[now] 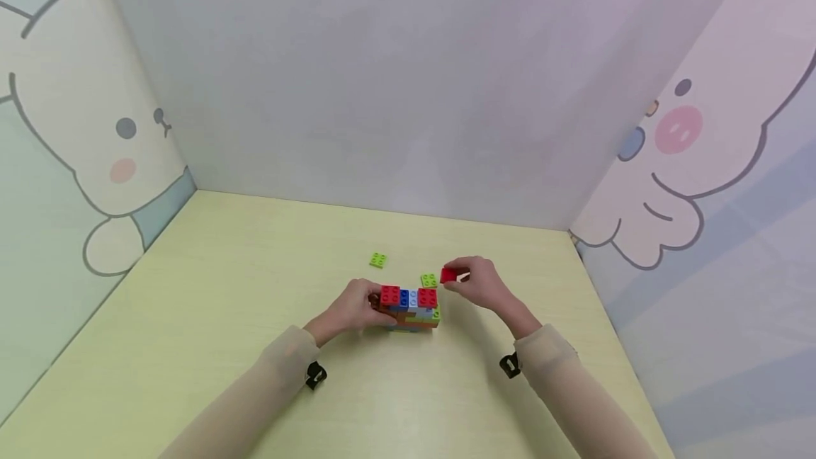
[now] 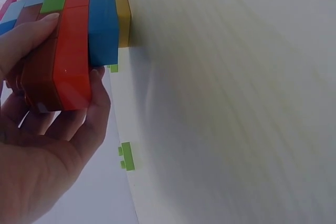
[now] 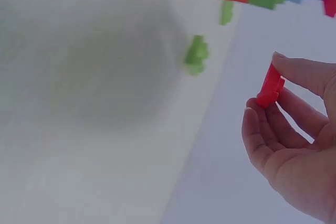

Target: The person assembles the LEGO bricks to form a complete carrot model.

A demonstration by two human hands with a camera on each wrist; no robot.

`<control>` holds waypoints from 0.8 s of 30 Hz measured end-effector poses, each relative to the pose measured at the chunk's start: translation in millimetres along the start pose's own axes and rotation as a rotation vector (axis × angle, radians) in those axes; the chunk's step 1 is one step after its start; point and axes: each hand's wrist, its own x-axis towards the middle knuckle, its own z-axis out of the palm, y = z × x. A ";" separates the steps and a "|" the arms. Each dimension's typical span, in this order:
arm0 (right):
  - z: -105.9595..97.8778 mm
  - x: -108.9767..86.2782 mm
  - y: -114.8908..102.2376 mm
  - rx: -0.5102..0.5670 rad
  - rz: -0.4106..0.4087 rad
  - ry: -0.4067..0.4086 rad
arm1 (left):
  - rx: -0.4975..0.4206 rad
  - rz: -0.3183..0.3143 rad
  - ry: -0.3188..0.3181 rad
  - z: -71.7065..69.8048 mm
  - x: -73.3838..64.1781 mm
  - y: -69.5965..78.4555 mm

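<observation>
My left hand (image 1: 357,307) grips the left end of a stack of toy building bricks (image 1: 414,316), its thumb along the near side and fingers beneath and behind. Red, blue and pale blue bricks top the stack; brown, green and orange-red layers lie under them. In the left wrist view a blue brick (image 2: 103,24) and a yellow brick (image 2: 123,20) form the bottom. To the right of the stack, my right hand (image 1: 479,283) pinches a red brick (image 3: 271,85) between thumb and fingertips, held apart from the stack and above the table.
Two flat lime-green bricks lie on the table: one green brick (image 1: 378,260) behind the stack, another green brick (image 1: 429,280) just beyond its right end. Walls with cartoon animals (image 1: 678,129) enclose the pale yellow table (image 1: 268,261) at the back and sides.
</observation>
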 end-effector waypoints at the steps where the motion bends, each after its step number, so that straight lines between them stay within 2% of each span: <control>1: -2.1 -0.5 -5.7 0.023 -0.013 0.005 | -0.001 -0.006 -0.001 -0.2 -0.3 -0.1; 6: -9.0 -5.1 -35.5 0.106 -0.087 -0.006 | -0.006 -0.025 -0.008 -1.1 -1.5 -1.1; 10: -9.9 -10.3 -52.2 0.121 -0.126 -0.026 | -0.008 -0.037 -0.009 -1.9 -1.7 -1.1; 19: 2.0 -23.3 -68.8 0.111 -0.236 -0.063 | -0.018 -0.014 -0.014 -0.4 -0.7 -1.3; 24: 10.6 -23.3 -71.1 0.095 -0.300 -0.086 | -0.008 -0.003 -0.001 -1.1 1.7 -1.2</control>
